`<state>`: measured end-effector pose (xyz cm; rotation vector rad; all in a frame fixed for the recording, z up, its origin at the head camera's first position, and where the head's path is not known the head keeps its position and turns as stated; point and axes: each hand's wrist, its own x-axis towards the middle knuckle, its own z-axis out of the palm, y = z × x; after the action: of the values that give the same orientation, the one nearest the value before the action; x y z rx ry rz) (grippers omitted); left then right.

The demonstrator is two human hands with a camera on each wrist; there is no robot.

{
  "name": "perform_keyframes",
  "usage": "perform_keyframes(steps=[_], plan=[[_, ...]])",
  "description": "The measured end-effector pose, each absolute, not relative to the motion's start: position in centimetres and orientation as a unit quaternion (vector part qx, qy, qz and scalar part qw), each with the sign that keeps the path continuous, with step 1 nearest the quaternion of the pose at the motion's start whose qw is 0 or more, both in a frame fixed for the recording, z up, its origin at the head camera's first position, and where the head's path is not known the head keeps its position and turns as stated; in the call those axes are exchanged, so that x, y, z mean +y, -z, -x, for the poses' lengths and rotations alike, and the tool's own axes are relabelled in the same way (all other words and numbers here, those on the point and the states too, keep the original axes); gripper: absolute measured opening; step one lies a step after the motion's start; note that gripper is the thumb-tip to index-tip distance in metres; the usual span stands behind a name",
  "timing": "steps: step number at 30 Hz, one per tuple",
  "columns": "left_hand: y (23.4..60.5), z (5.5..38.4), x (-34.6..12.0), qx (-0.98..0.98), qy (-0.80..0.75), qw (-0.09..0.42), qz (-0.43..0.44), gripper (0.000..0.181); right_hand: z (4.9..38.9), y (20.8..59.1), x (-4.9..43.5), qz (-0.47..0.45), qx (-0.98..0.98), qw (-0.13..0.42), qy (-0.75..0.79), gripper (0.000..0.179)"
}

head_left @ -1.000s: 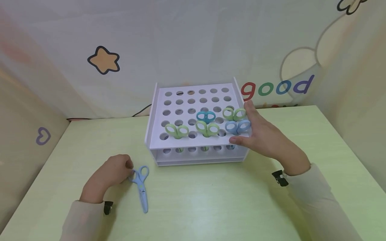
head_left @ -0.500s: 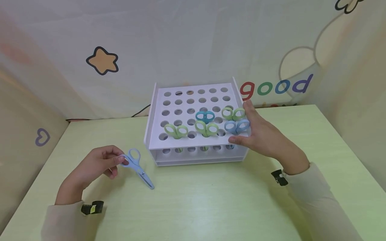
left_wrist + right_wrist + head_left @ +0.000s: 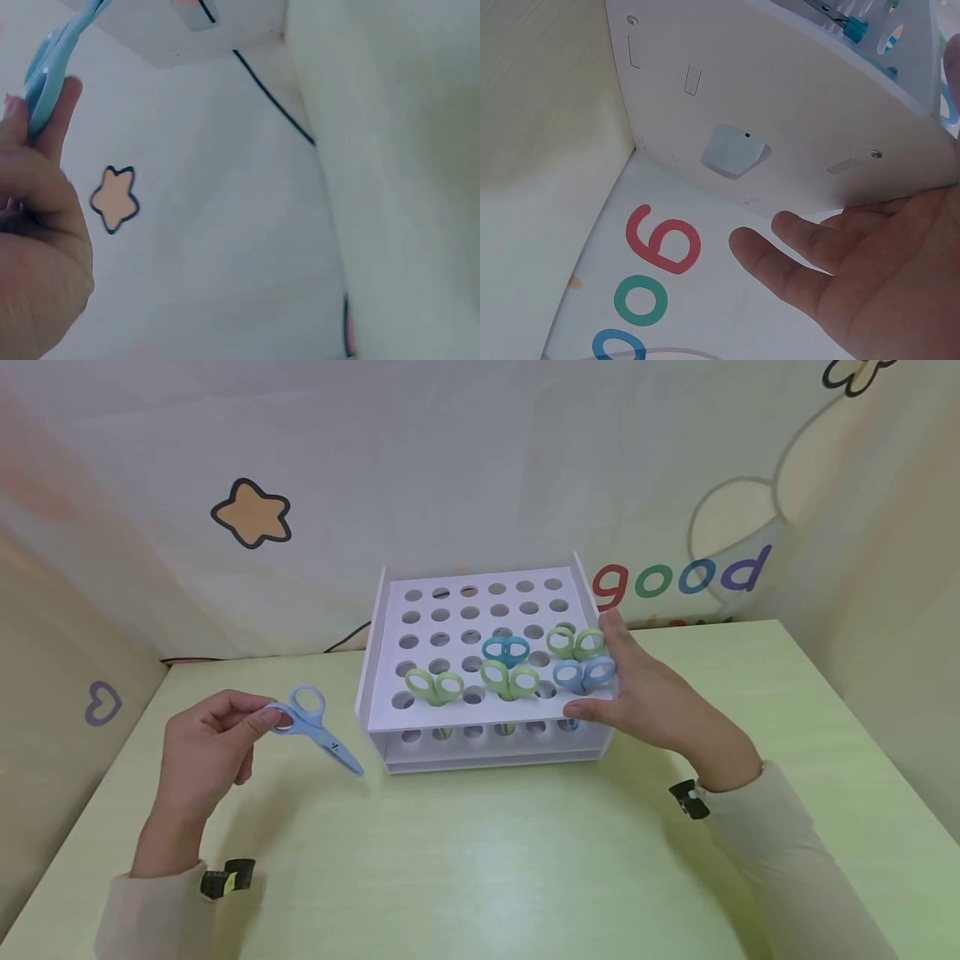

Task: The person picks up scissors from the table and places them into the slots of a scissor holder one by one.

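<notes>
My left hand pinches light blue scissors by one finger loop, thumb against it. Their blades are closed and slant down to the right, over the table left of the rack. The left wrist view shows the scissor handles between thumb and fingers. My right hand holds the right front corner of the white holed rack, thumb over the front edge. Two straight fingers show outside the side panel in the right wrist view. Beside the thumb, blue scissors stand in a hole.
Green scissors, more green scissors, a third green pair and teal scissors stand handles up in the rack. Its other holes show bare. A pale table lies beneath, with a printed curtain behind.
The left hand has lifted the light blue scissors from the table and brought them up and left, blades swinging rightward. The right hand stays at the rack.
</notes>
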<state>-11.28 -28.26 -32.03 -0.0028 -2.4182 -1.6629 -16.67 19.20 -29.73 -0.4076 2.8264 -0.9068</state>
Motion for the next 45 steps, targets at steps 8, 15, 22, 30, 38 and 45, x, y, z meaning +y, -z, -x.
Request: perform_keyframes(steps=[8, 15, 22, 30, 38, 45], plan=[[29.9, 10.5, -26.8, -0.833, 0.503, 0.218, -0.069, 0.015, 16.8, 29.6, 18.9, 0.134, 0.939, 0.077, 0.307, 0.13], [28.4, 11.2, -25.6, -0.824, 0.507, 0.248, -0.049, 0.015, 16.8, 29.6, 18.9, 0.133, 0.938, 0.075, 0.312, 0.129], [26.6, 12.1, -24.2, -0.804, 0.516, 0.297, -0.021, 0.017, 16.6, 29.8, 19.0, 0.133, 0.938, 0.073, 0.313, 0.129], [24.9, 12.7, -23.3, -0.784, 0.526, 0.331, 0.0, 0.016, 16.7, 29.8, 19.1, 0.138, 0.94, 0.068, 0.303, 0.13], [23.6, 13.1, -22.4, -0.732, 0.586, 0.346, 0.033, 0.011, 16.9, 29.8, 19.0, 0.134, 0.943, 0.07, 0.297, 0.132], [23.1, 13.8, -20.7, -0.729, 0.589, 0.342, 0.074, 0.005, 16.9, 29.9, 19.1, 0.132, 0.942, 0.071, 0.3, 0.132]])
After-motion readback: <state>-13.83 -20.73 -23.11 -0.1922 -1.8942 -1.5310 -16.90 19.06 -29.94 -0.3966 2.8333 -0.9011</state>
